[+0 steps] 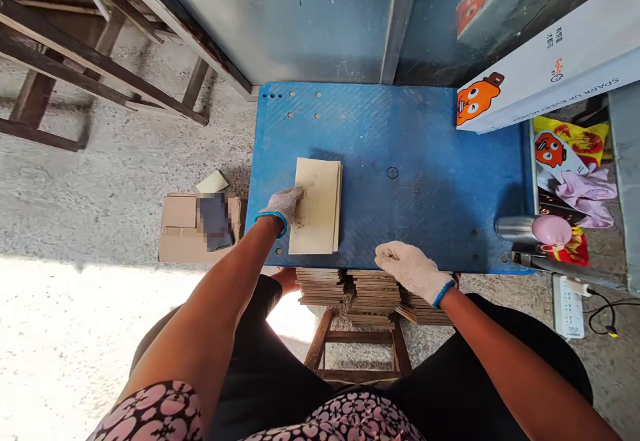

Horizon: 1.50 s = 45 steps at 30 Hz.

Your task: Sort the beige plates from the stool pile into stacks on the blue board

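Note:
My left hand (286, 206), in a white knitted glove with a blue cuff, grips the left edge of a thin cream rectangular board (317, 207). Its thumb side lies on the top face, and the other fingers are mostly hidden. Beneath this board, slightly offset to the right, shows the edge of another one. Small dark marks dot the upper surface. Over the front edge of the blue table (425, 154), my right hand (413, 269) is gloved too, its fingers curled together. Whether anything sits inside them is hidden. It is apart from the boards.
Stacks of thin boards (373, 294) stand on a wooden stool (357, 337) below the table's front edge. A steel bottle (517, 228) with a pink lid lies at the right. A large white box (550, 61) leans at back right. Cardboard (180, 227) lies on the left floor.

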{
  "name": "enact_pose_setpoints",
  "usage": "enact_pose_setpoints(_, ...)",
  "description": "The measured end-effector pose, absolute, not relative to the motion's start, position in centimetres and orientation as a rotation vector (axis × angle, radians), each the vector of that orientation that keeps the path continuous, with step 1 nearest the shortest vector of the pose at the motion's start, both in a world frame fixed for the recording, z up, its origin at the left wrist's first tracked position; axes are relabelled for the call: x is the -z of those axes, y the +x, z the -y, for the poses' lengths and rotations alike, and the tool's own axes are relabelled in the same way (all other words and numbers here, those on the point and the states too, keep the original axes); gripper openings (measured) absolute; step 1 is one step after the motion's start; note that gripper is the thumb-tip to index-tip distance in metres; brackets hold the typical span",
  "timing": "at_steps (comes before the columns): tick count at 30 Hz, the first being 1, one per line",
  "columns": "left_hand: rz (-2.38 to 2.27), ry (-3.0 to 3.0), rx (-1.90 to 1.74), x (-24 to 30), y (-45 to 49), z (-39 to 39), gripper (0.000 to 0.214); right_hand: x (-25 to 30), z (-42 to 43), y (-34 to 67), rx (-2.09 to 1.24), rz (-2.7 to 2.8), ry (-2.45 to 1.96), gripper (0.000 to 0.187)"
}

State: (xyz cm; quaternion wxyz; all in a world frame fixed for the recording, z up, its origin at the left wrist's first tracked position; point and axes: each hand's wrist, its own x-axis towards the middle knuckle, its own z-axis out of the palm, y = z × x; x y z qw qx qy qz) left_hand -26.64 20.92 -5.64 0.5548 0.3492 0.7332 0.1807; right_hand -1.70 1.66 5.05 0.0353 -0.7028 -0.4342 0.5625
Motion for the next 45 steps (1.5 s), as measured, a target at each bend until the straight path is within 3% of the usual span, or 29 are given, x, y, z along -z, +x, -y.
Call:
enact_pose_setpoints(6,-1.786,0.882,-0.328,5.8,-26.4,-21.1,0.037,-5.4,-1.9,-1.8,-1.737,1.356,-2.188,0.027)
enact_pose_setpoints(22,-1.941,1.583,0.027,3.8,-23.8,-19.4,0.032,-5.5,-2.0,-2.0,-1.728,1.367,-2.163,0.025)
enact_pose_setpoints(34,-2.079,1.616,0.064,3.2,-20.9,-16.1,0.111,-5.5,-1.9,-2.1,-1.714,1.408,-2.173,0.027)
enact_pose_setpoints(45,-2.110,1.507,0.182,4.2,-19.6,-16.7,0.130,-5.4,-2.0,-2.3,-1.661,1.431,-2.190,0.024)
